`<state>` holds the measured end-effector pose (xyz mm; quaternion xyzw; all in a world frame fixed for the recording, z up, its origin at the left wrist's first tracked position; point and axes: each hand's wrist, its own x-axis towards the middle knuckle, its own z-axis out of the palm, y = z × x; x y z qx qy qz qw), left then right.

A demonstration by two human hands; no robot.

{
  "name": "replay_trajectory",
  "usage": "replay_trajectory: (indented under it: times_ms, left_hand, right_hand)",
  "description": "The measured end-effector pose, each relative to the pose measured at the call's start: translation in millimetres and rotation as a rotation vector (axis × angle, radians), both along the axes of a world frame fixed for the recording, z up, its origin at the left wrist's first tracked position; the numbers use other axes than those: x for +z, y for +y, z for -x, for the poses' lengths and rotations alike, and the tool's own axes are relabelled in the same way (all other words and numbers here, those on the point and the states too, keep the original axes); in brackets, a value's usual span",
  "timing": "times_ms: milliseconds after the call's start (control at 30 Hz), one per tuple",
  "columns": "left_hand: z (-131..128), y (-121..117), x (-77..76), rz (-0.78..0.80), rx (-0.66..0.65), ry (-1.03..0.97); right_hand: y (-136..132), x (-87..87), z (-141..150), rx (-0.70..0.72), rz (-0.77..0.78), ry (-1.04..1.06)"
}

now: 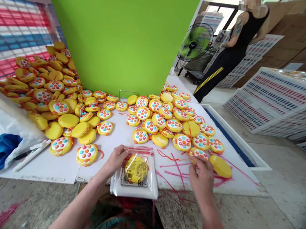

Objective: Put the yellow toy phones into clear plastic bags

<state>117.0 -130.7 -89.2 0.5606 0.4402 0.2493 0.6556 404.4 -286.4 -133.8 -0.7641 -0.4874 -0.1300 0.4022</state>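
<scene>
My left hand (118,158) pinches the upper left edge of a clear plastic bag (148,184), which lies on top of a stack of bags at the table's front edge. Inside the bag, a yellow toy (136,169) shows behind dark printing. My right hand (203,174) has its fingers closed at the near edge of a yellow toy (198,153) with a white face and coloured round buttons. Part of that toy is hidden by the fingers. Right beside it, another toy (220,166) lies with its plain yellow back up.
Many similar toys (43,95) are heaped left and across the white table (101,171). A tall green panel (118,32) stands behind them. Pink strings (176,167) and a blue cloth (0,153) lie nearby. Beyond are a fan (193,43), a person (234,42) and white crates (271,101).
</scene>
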Motion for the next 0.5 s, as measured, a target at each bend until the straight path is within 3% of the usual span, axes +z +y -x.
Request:
replay_trajectory:
  times_ms: [133, 300, 400, 500]
  left_hand:
    - [-2.3, -6.9, 4.9, 0.102, -0.011, -0.091]
    - [2.2, -7.9, -2.0, 0.097, 0.018, -0.145]
    - [4.5, -6.2, -7.9, 0.089, 0.03, -0.174]
    - [4.5, -4.1, -10.9, 0.101, -0.01, -0.223]
  right_hand:
    - [33.5, 14.6, 42.4, 0.2, 0.054, 0.219]
    - [52.2, 5.0, 60.3, 0.365, 0.189, 0.225]
    - [40.7, -6.5, 42.2, 0.32, 0.263, 0.15]
    - [18.0, -11.6, 14.6, 0.125, 0.286, -0.077]
